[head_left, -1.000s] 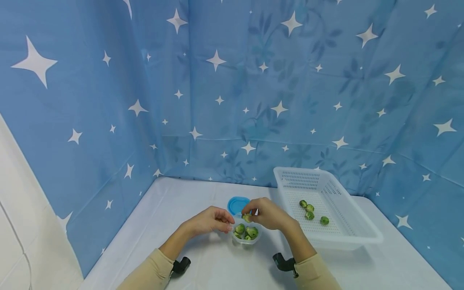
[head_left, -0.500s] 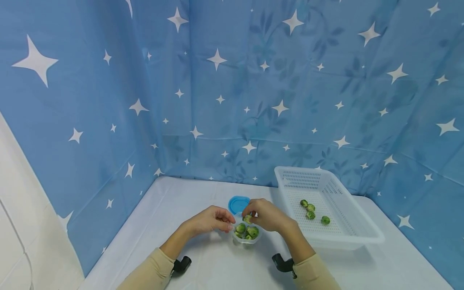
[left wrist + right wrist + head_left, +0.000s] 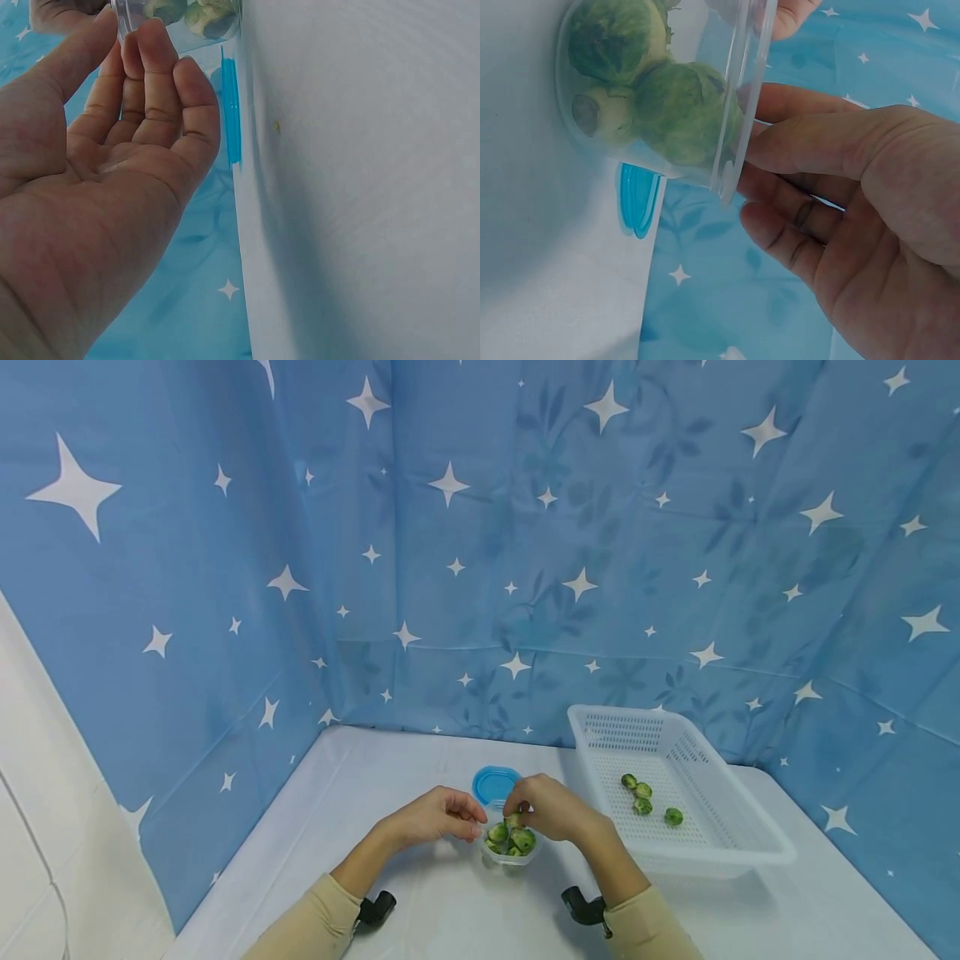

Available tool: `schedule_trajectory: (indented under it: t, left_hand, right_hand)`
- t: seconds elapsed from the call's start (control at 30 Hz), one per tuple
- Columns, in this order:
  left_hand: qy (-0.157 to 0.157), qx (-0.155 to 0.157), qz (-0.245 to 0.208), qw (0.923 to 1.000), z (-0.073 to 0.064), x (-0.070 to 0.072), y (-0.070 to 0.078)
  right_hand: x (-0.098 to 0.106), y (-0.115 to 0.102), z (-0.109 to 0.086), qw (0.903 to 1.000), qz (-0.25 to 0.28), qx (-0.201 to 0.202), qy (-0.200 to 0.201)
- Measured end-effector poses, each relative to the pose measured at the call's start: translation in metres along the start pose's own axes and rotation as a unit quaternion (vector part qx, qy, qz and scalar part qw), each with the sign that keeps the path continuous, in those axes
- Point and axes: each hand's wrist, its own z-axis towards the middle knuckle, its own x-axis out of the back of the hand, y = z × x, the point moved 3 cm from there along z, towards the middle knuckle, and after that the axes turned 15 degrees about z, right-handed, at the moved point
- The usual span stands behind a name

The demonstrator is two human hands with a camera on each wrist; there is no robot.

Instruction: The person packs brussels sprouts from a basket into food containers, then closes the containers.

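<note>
A small clear plastic tub stands on the white tablecloth with several Brussels sprouts inside. My right hand pinches one more Brussels sprout over the tub's far side, fingertips right at the rim. In the right wrist view the thumb and fingers overlap the tub's rim, and the pinched sprout is hidden. At the tub's left side is my left hand, fingers loosely bent. The left wrist view shows its thumb tip at the rim and its fingertips against the wall.
Just behind the tub lies a round blue lid. To the right stands a white perforated plastic basket holding several more Brussels sprouts. A blue curtain with white stars hangs behind and beside the table.
My right hand has shifted slightly, and its Brussels sprout now sits a little lower, close over the sprouts in the tub. The left hand has stayed in place.
</note>
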Motion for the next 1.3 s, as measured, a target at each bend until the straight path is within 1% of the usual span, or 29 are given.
schedule_trajectory:
  t: [0.17,0.47,0.7,0.9,1.13,1.3]
  left_hand:
    - [0.001,0.004,0.001,1.0000,-0.0004,-0.0008,-0.0002]
    - [0.001,0.004,-0.004,1.0000,-0.0020,-0.0004,0.0012]
    - [-0.002,-0.002,-0.004,1.0000,-0.0014,0.0003,0.0033]
    - [-0.001,-0.002,-0.005,1.0000,-0.0022,0.0006,0.0043]
    - [-0.005,-0.009,-0.007,0.9999,-0.0020,0.0003,0.0039]
    - [-0.001,0.000,-0.009,1.0000,-0.0023,-0.0003,0.0041]
  right_hand:
    - [-0.0008,-0.0005,-0.0004,0.9999,-0.005,-0.013,-0.005]
    - [-0.0028,-0.0023,0.0001,0.9994,0.003,-0.029,-0.017]
    - [-0.0030,-0.0030,0.0010,0.9994,-0.010,-0.024,-0.024]
    - [-0.0034,-0.0026,0.0009,0.9990,-0.024,-0.024,-0.027]
    - [-0.0035,-0.0029,-0.0012,0.9992,-0.022,-0.022,-0.027]
    - [-0.0038,-0.0018,-0.0013,0.9989,-0.024,-0.029,-0.027]
